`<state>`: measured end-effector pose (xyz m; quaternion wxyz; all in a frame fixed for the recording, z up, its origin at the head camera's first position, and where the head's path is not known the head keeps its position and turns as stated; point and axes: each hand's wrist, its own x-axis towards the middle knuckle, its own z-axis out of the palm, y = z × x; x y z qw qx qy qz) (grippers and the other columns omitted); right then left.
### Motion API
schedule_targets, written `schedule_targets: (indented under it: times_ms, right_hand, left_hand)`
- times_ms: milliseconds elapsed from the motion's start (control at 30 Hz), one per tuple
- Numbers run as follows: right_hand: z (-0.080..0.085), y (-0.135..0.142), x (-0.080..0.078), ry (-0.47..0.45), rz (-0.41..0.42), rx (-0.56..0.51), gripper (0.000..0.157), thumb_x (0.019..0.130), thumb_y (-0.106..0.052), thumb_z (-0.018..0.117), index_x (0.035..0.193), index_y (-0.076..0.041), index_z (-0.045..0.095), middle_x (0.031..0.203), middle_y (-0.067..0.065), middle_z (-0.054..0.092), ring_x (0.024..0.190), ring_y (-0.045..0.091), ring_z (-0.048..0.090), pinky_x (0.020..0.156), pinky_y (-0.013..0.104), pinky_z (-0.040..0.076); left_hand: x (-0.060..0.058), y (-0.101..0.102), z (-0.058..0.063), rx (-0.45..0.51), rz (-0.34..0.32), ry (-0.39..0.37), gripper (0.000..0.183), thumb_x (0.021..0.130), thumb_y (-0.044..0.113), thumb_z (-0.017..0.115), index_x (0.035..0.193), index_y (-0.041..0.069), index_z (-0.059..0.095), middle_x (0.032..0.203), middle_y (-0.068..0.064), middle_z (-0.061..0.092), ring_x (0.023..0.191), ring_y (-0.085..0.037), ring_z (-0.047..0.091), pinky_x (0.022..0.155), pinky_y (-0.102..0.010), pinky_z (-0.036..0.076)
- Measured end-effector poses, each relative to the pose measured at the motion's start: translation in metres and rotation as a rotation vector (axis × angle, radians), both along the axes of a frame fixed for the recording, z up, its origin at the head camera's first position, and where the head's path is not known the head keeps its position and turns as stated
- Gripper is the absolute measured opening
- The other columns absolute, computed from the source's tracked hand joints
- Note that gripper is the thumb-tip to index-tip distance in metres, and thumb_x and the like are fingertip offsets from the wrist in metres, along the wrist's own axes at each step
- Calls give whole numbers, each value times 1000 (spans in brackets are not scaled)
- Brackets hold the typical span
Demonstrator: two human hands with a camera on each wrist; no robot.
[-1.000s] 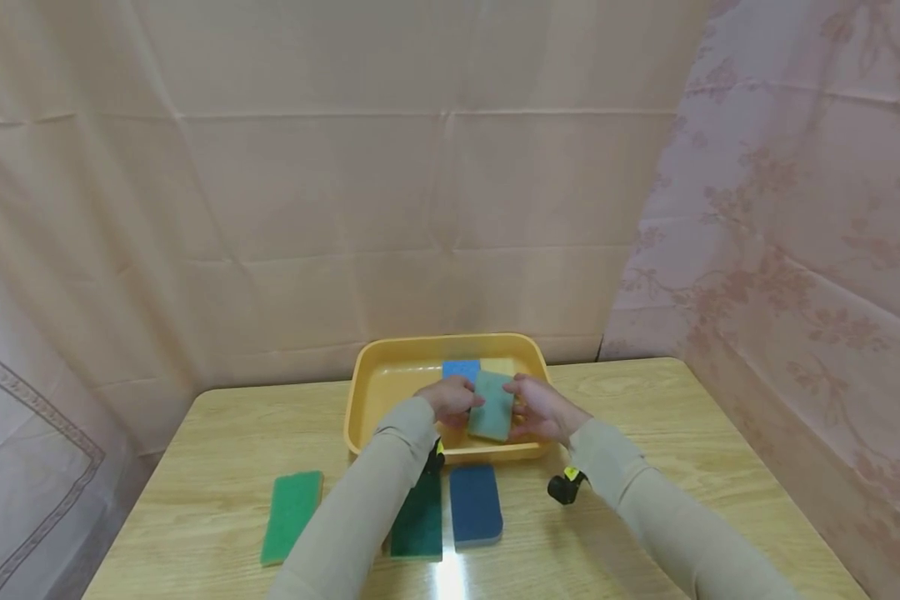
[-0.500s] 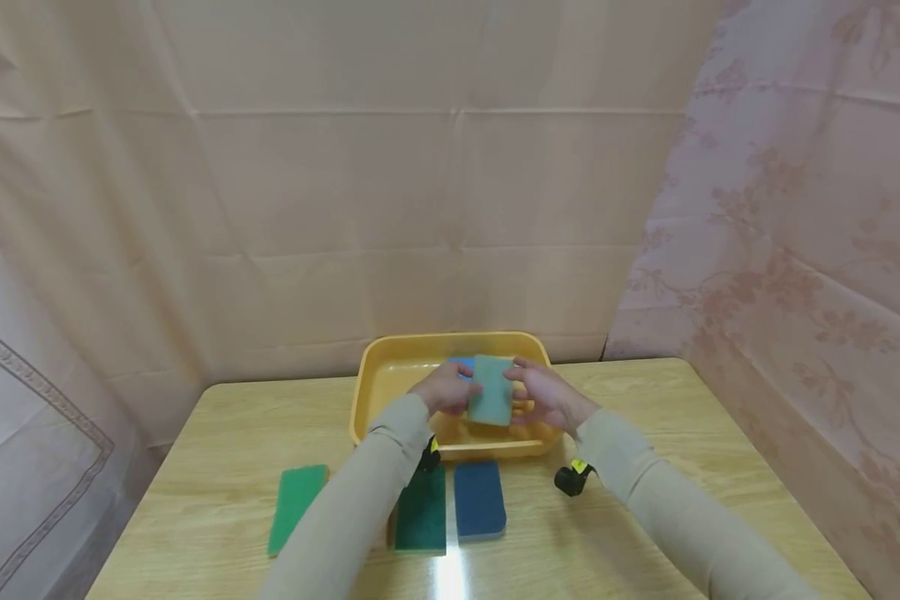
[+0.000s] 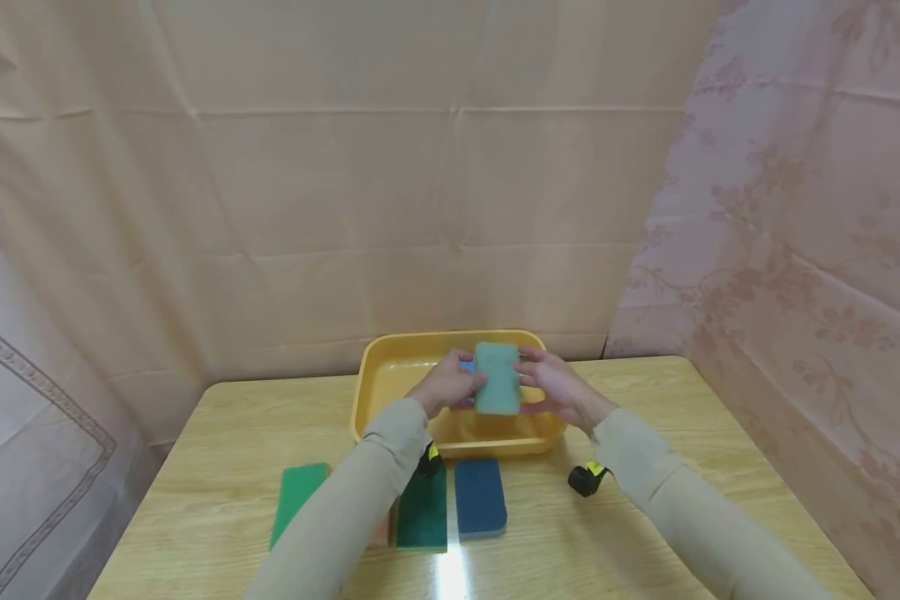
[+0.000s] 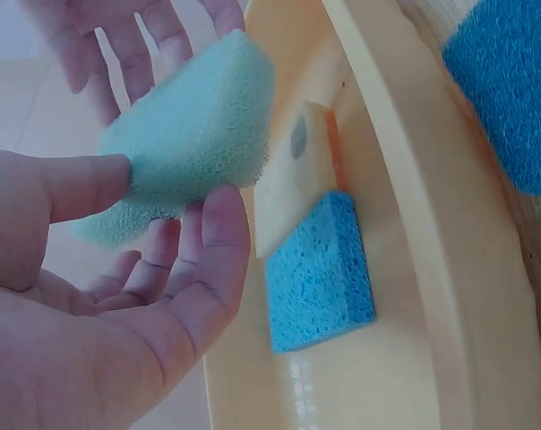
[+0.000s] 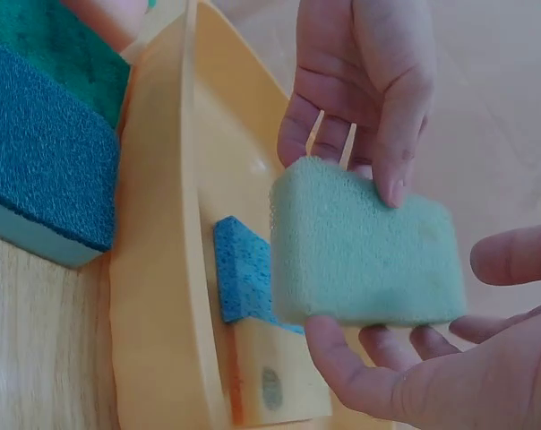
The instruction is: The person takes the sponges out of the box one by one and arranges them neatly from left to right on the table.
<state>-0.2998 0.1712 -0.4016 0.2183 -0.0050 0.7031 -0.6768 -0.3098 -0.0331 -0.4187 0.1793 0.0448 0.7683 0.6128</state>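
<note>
A pale green sponge (image 3: pixel 497 377) is held up over the yellow tray (image 3: pixel 363 400). My left hand (image 3: pixel 446 383) pinches its left edge, thumb on one face and fingers behind, as the left wrist view shows. At the opposite edge is my right hand (image 5: pixel 450 358), its fingertips touching the sponge's lower side and its thumb standing off the sponge. Inside the tray a blue sponge (image 4: pixel 320 278) lies against a cream block (image 4: pixel 297 175) with an orange side and a grey oval mark.
In front of the tray lie a dark blue sponge (image 3: pixel 481 497), a dark green scouring pad (image 3: pixel 422 512) and a brighter green pad (image 3: pixel 300 496). My left sleeve partly covers a pinkish piece (image 3: pixel 381 533). A beige curtain (image 3: pixel 450 192) hangs behind the table.
Both hands have raised the pale green sponge and moved it farther back over the tray. The sponge has turned more upright. My right fingers have spread away from its edge.
</note>
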Motion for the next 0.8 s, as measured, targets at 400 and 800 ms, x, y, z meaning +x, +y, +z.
schedule_targets:
  times_ms: [400, 800]
  right_hand:
    - [-1, 11, 8, 107, 27, 32, 66, 108, -18, 46, 162, -11, 10, 159, 25, 22, 141, 45, 36, 100, 57, 48]
    - [-8, 15, 19, 322, 6, 108, 67, 103, -9, 58, 160, -17, 24, 145, 26, 42, 128, 40, 49, 90, 47, 57]
  left_hand:
    - [10, -1, 9, 53, -36, 27, 43, 104, 13, 59, 140, -2, 41, 115, -18, 57, 96, -30, 66, 86, -47, 58]
    - [18, -7, 12, 60, -53, 57, 43, 103, 16, 60, 140, 1, 42, 116, -17, 56, 94, -28, 65, 83, -42, 59]
